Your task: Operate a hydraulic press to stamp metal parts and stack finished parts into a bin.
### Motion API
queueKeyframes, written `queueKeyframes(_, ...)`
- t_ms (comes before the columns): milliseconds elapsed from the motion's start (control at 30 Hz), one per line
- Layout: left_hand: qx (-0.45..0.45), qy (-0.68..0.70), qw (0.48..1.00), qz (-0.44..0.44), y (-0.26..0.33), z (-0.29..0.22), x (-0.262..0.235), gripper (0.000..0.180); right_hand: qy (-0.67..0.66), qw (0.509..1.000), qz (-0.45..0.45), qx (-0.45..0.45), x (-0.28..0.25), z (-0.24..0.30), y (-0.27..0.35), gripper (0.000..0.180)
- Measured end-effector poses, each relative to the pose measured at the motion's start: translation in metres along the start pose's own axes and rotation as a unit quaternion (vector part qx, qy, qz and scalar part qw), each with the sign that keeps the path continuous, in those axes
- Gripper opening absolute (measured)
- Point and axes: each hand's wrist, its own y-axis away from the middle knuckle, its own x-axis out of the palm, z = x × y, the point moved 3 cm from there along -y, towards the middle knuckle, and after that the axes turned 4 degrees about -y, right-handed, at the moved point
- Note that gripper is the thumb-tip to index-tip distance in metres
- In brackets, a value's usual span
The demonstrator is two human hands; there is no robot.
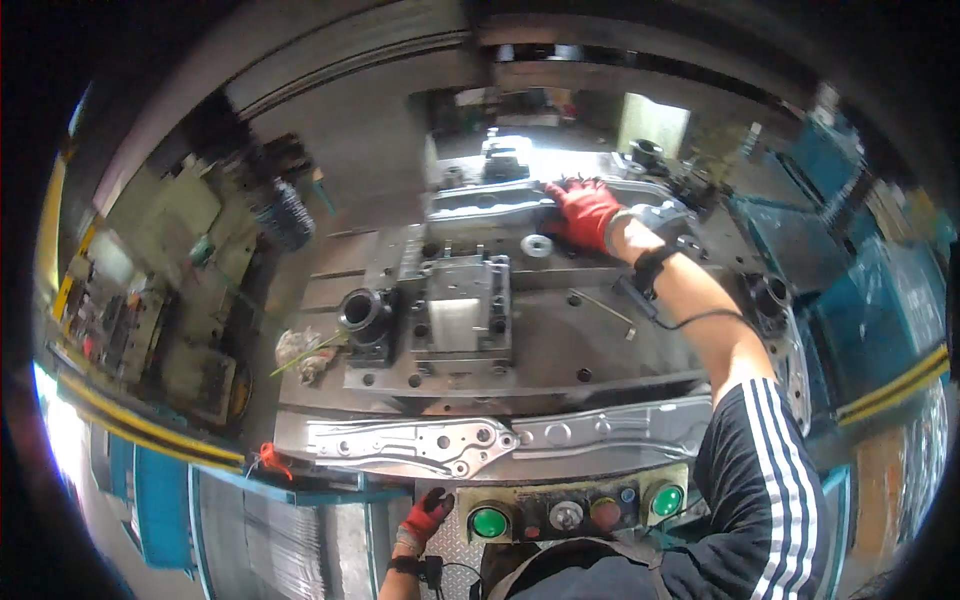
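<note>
My right hand [588, 214], in a red glove, reaches across the press bed to its far side. Its fingers bend over the middle of a long stamped metal panel [487, 203] and appear to grip it; the fingertips are partly hidden. Low in the view, my left hand [428, 515], also red-gloved, hangs just left of the control box [585, 508], holding nothing, with its fingers loosely apart. Another stamped metal panel [400, 442] lies along the near edge of the bed, between me and the die block [460, 300].
Dark round posts [365, 315] [768, 295] rise at both sides of the bed. An L-shaped hex key [605, 312] and a metal ring [537, 246] lie on it. A crumpled rag [305, 350] sits at the left edge. Yellow-black bars [150, 425] flank the press.
</note>
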Motion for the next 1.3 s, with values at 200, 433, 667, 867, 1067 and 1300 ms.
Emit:
queueKeyframes(200, 0.159, -0.125, 0.978, 0.053, -0.011, 0.05, 0.038, 0.077, -0.234, 0.946, -0.22, -0.034, 0.006, -0.03, 0.247, 0.069)
queueKeyframes(433, 0.121, -0.074, 0.989, 0.05, -0.036, 0.064, 0.035, 0.083, -0.343, 0.853, -0.121, 0.375, 0.148, -0.047, 0.533, 0.062)
queueKeyframes(667, 0.093, -0.135, 0.984, -0.074, -0.005, 0.059, 0.042, 0.081, -0.505, 0.777, 0.109, 0.36, 0.232, -0.01, 0.543, 0.073)
queueKeyframes(867, 0.066, -0.199, 0.972, -0.103, 0.011, 0.01, 0.065, 0.08, -0.417, 0.829, 0.093, 0.36, 0.236, -0.021, 0.56, 0.081)
queueKeyframes(1067, 0.111, -0.19, 0.971, -0.089, -0.002, 0.037, 0.047, 0.084, -0.395, 0.819, 0.177, 0.375, 0.228, -0.014, 0.55, 0.092)
queueKeyframes(1300, 0.124, -0.264, 0.953, -0.08, 0.001, 0.019, 0.055, 0.085, -0.376, 0.816, 0.175, 0.403, 0.229, -0.019, 0.553, 0.087)
